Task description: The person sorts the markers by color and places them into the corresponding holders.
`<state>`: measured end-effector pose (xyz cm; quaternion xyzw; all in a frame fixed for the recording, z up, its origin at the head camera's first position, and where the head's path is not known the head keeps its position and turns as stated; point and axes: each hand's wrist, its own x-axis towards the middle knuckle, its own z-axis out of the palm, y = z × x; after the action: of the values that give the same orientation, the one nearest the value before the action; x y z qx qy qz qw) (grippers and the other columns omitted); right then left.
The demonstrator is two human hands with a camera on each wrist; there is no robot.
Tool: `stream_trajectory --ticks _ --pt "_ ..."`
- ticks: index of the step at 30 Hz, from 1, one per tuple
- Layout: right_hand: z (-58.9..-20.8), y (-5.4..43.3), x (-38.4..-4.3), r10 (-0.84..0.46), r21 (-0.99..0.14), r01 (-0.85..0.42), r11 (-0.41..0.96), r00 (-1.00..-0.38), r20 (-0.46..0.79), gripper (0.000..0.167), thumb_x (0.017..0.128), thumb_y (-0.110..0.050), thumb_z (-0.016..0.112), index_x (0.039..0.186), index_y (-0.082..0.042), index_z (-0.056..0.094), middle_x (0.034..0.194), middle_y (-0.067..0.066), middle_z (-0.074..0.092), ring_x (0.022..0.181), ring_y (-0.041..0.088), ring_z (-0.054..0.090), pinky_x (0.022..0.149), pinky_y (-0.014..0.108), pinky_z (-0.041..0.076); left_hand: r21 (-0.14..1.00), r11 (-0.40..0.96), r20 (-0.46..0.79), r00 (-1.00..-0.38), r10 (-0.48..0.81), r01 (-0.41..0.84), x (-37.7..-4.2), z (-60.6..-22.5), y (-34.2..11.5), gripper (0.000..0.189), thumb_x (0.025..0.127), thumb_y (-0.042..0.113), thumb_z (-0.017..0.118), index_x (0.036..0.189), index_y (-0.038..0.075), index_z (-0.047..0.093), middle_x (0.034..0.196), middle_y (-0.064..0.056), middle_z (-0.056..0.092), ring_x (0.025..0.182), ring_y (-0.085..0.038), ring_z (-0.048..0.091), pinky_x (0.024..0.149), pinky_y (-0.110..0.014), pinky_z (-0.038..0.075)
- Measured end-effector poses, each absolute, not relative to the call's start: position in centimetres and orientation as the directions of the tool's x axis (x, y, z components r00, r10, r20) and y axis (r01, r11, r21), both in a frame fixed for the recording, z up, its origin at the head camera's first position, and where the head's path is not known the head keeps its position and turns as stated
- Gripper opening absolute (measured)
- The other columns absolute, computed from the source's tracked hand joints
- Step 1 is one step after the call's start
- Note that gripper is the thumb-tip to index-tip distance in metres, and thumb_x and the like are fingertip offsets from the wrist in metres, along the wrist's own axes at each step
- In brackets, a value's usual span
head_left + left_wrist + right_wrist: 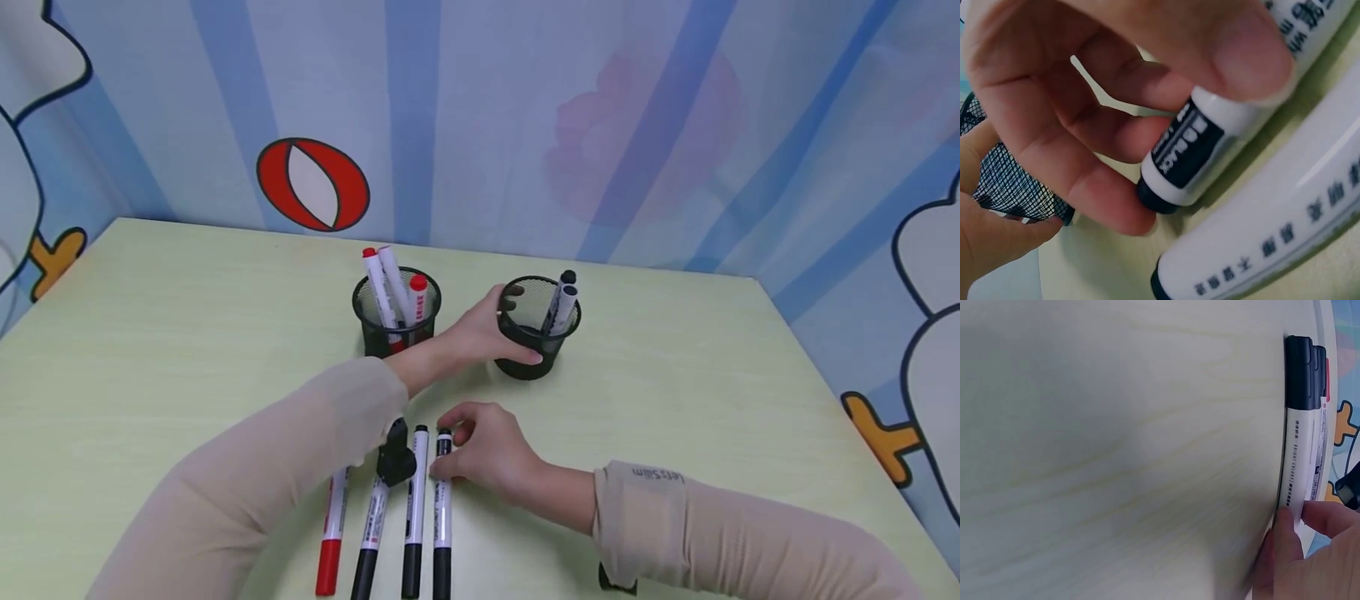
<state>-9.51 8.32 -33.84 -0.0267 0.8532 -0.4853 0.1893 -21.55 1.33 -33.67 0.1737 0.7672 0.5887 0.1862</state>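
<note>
- Left hand (pixel 480 337): grip curled round the mesh cup (pixel 553 350), which stands on the surface (pixel 675 375); two markers (pixel 561 312) lean inside its right wall.
- Right hand (pixel 491 450): narrow grip, thumb and fingers pinching the black-capped marker (pixel 442 517) near its uncapped end. It lies on the near side of the mesh cup, cap toward the person.
- Left of the mesh cup: second cup (pixel 375 340), bearing red-ended markers (pixel 417 304).
- Risk: the off-centre pinch could let the capped end swing or slip once lifted.
- Risk: the neighbouring marker (pixel 415 508), near side of the mesh cup, could roll if fingers brush it.
- Risk: the wrist camera (pixel 396 454), low on the mesh cup's near side, could be bumped by the right hand.
</note>
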Motion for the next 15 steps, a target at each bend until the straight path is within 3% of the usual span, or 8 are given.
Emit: stream_trajectory --ticks 7,15 --pt "-33.51 8.36 -9.5 -0.241 -0.835 0.13 0.535 -0.924 -0.298 0.037 0.063 0.011 0.072 0.098 0.0 0.065 0.075 0.006 0.053 0.064 0.015 0.049 0.051 0.023 0.045 0.975 0.218 -0.071 -0.86 0.505 0.047 -21.68 -33.76 1.0 0.091 0.069 0.007 0.082 0.142 0.01 0.028 0.141 -0.017 0.036 0.129 -0.028 0.036 0.105 -0.041 0.032" --pt "-33.34 9.11 -9.63 -0.241 -0.857 0.231 0.46 -0.897 -0.372 0.038 0.066 0.015 0.068 0.101 0.001 0.062 0.076 0.008 0.051 0.06 0.016 0.051 0.054 0.026 0.049 0.973 0.226 -0.076 -0.856 0.511 0.048 -21.85 -33.8 1.05 0.091 0.069 0.008 0.082 0.142 0.01 0.028 0.139 -0.016 0.038 0.127 -0.026 0.038 0.103 -0.04 0.034"
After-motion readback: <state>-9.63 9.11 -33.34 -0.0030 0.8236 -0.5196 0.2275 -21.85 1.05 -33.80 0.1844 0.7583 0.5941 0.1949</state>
